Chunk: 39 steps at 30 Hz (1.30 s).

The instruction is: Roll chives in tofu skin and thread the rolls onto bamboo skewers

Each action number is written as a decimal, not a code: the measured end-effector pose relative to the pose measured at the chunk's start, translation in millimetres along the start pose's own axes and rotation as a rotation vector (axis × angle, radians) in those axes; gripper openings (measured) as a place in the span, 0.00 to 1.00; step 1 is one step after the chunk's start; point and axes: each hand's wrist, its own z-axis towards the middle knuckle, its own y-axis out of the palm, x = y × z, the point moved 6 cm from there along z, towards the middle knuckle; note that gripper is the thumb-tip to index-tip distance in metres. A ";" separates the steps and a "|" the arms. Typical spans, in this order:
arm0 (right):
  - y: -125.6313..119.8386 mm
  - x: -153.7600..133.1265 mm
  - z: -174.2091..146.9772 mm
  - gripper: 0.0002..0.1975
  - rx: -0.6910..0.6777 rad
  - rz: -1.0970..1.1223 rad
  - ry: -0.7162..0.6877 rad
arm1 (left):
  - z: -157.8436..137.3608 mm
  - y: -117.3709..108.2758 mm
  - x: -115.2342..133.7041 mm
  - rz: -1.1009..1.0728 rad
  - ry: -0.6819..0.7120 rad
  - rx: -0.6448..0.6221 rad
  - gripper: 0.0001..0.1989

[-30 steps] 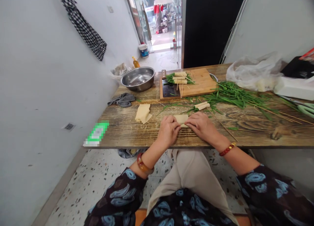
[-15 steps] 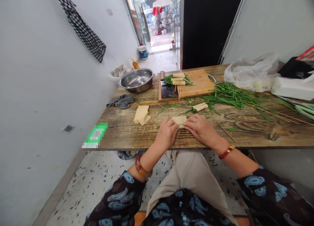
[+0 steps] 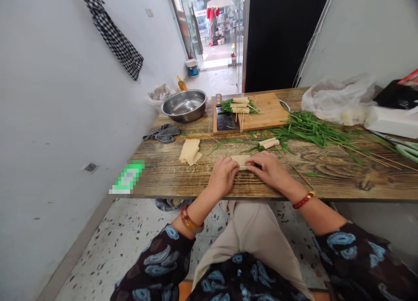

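Observation:
A pale tofu sheet [image 3: 241, 159] lies on the wooden table close to its front edge, its near side rolled up. My left hand [image 3: 224, 174] pinches the left end of that roll with bent fingers. At the other end my right hand [image 3: 269, 170] holds it between thumb and fingers. What is inside the roll is hidden. Just beyond my right hand lie two finished rolls [image 3: 269, 143] with green tips. Left of my hands rests a small pile of loose tofu sheets [image 3: 190, 153].
A cutting board [image 3: 269, 111] carries a cleaver [image 3: 225, 121] and several skewered rolls [image 3: 241, 110]. Right of it spread green chives [image 3: 313, 129] and thin skewers [image 3: 375, 156]. A steel basin [image 3: 184, 113], grey cloth [image 3: 163, 133] and plastic bag [image 3: 339, 98] stand around.
My right fingers have shifted and bent a little at the roll's right end. Both hands stay on the sheet. The camera view has moved slightly.

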 end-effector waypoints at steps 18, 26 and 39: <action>10.2 11.7 3.8 0.09 0.000 0.064 0.040 | 4.2 0.0 -7.5 -0.049 -0.053 0.056 0.08; 9.7 10.2 2.0 0.08 0.028 0.089 0.060 | 4.6 -0.3 -6.2 -0.020 -0.048 0.026 0.08; 2.8 -1.1 -8.4 0.06 0.032 -0.096 -0.033 | 0.8 -0.4 -4.7 0.026 0.004 -0.029 0.02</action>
